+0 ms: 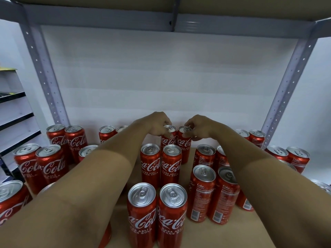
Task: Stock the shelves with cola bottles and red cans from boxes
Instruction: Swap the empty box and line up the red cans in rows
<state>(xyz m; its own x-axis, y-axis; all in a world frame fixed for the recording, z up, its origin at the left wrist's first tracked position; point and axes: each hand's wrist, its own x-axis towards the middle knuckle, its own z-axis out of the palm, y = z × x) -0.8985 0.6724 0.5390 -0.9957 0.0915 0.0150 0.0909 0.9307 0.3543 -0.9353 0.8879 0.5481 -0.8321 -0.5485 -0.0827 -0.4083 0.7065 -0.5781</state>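
Both arms reach toward the shelf's back edge. Left hand point(155, 124) curled over the rim of the left rear can point(167, 138), fingertips on its top, thumb down its front. Right hand point(200, 127) pinching the rim of the right rear can point(184, 140) the same way. The two cans stand upright, touching each other, near the middle of the back edge.

Just in front: a middle pair of cans point(160, 162), then a front pair of cans point(157, 212), all upright, in one double file between the forearms. More cans in pairs toward the left edge point(40, 162) and right edge point(215, 190) of the shelf point(249, 228); some hidden behind the arms.

Bare shelf board shows at the front right. Grey uprights point(288, 83) at the back corners, white wall behind
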